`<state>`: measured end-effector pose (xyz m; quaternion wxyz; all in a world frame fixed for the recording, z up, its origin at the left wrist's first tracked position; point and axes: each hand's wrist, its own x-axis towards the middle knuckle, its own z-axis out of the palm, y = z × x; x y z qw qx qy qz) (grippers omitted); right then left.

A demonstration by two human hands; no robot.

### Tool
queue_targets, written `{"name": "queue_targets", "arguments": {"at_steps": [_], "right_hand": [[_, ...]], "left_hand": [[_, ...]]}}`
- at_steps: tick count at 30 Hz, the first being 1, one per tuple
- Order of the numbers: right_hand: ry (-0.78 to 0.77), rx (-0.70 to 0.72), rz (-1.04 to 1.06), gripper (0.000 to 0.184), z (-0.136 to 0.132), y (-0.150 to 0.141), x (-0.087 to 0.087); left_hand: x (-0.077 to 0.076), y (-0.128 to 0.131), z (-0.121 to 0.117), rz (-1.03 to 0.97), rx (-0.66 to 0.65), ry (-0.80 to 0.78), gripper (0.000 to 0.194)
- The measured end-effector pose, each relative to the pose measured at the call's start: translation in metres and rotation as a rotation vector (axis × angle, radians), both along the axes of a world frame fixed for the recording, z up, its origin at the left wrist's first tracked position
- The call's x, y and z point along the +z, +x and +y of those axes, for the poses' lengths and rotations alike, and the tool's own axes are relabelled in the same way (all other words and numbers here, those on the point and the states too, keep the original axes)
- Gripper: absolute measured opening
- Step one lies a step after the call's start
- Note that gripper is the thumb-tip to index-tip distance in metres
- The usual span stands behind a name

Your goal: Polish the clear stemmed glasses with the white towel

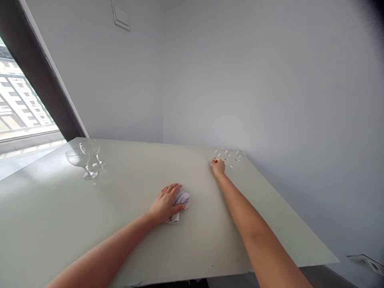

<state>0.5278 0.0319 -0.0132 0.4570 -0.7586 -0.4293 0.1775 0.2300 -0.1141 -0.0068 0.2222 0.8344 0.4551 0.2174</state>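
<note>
My left hand (pixel 166 203) lies over a folded white cloth (pixel 182 198) on the tabletop, its thumb and fingers closed around it. My right hand (pixel 218 166) reaches to the far right part of the table. Its fingers are pinched low on a clear stemmed glass (pixel 219 151), whose bowl shows just above the hand; the fingers cover most of its stem. Close to its right stand two more clear glasses, a middle glass (pixel 229 152) and an outer glass (pixel 241 152) near the table's right edge.
At the left of the pale glossy table (pixel 126 192) stand two stemmed glasses, a nearer glass (pixel 78 158) and a farther glass (pixel 93 148). Grey walls (pixel 240 72) close off the back and right. A window (pixel 21 96) is at the left.
</note>
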Motion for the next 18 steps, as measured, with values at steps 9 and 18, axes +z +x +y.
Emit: {"name": "queue_targets", "arguments": {"at_steps": [9, 18], "right_hand": [[0.081, 0.237, 0.022, 0.028, -0.101, -0.054, 0.030], [0.332, 1.212, -0.895, 0.035, -0.183, -0.144, 0.032]], "left_hand": [[-0.007, 0.001, 0.013, -0.659, 0.271, -0.277, 0.042], [0.009, -0.011, 0.030, -1.076, 0.727, -0.196, 0.022]]}}
